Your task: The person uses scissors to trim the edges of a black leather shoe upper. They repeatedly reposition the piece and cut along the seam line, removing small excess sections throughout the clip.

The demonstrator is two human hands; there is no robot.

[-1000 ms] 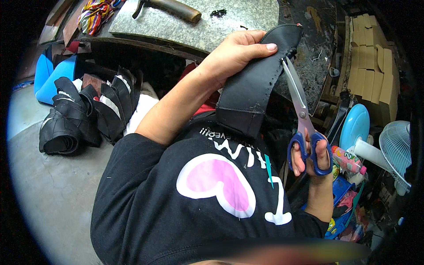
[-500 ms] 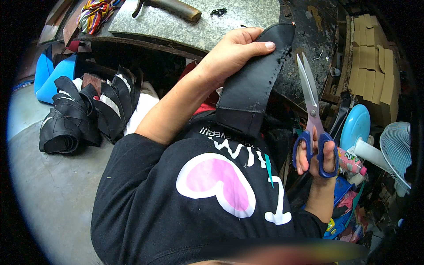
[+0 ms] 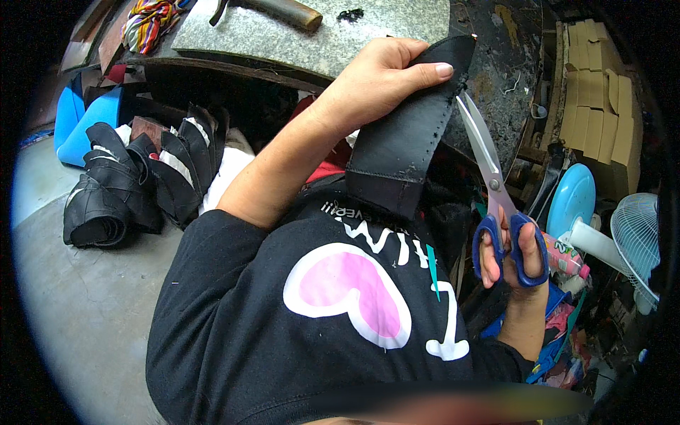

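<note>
My left hand [image 3: 397, 74] grips the upper part of a black leather piece [image 3: 400, 145], thumb lying across its face. A row of small stitch holes runs down the piece's right edge, and its lower end hangs against my shirt. My right hand [image 3: 513, 248] has its fingers through the blue handles of a pair of scissors [image 3: 494, 180]. The blades point up and slightly left, parted a little, with their tips close to the leather's right edge. Whether the tips touch the edge I cannot tell.
Ahead is a workbench with a speckled stone slab [image 3: 283, 49] and a wooden-handled hammer [image 3: 283, 13]. Bundled black pieces [image 3: 113, 191] lie on the floor at left, near a blue sheet [image 3: 88, 127]. At right stand cardboard boxes [image 3: 595, 99] and a fan [image 3: 634, 234].
The scissors' blade tips have moved left, nearer the leather's edge, and tilt more to the left. My left hand has shifted slightly on the piece.
</note>
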